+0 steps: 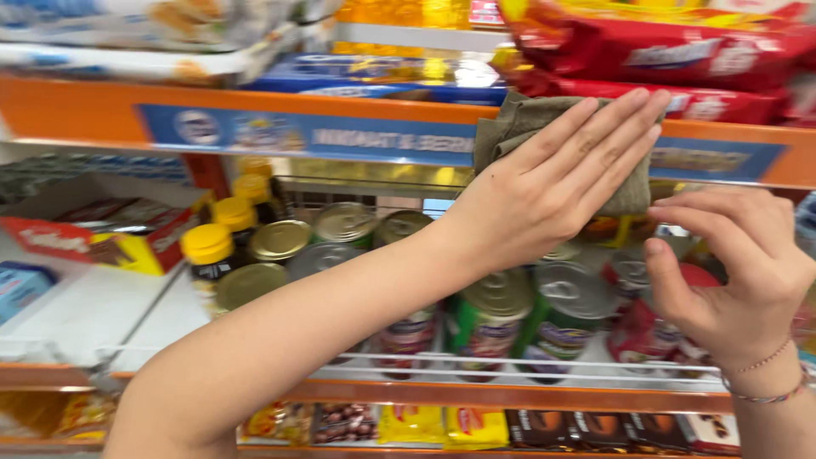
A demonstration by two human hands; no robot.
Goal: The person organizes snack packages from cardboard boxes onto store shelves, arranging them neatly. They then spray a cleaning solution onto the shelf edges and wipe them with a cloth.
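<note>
On the far left, a red and yellow box [102, 234] lies flat on the white shelf [93, 310]. Next to it stand jars with yellow lids [206, 244], one behind the other. Then come rows of tins with gold and silver tops [340, 223], packed close together behind a thin white wire rail [476, 365]. Above them runs an orange shelf edge [76, 110] with a long blue strip [323, 136] on it.

The left hand [544, 191] reaches across from the lower left. Its fingers [595, 127] are stretched out flat and close together. They press a brownish green cloth [518, 119] against the orange shelf edge. The hand is not gripping the cloth, just pushing on it with the palm and fingers. The cloth sits at the top middle, just under the red packets [663, 55] on the upper shelf.

The right hand [739, 280] is on the far right, just below the cloth. Its fingers [705, 217] are half curled and open, and they hold nothing. The fingertips are near the bottom edge of the cloth and close to the left hand. There are thin bracelets [769, 378] on this wrist
</note>
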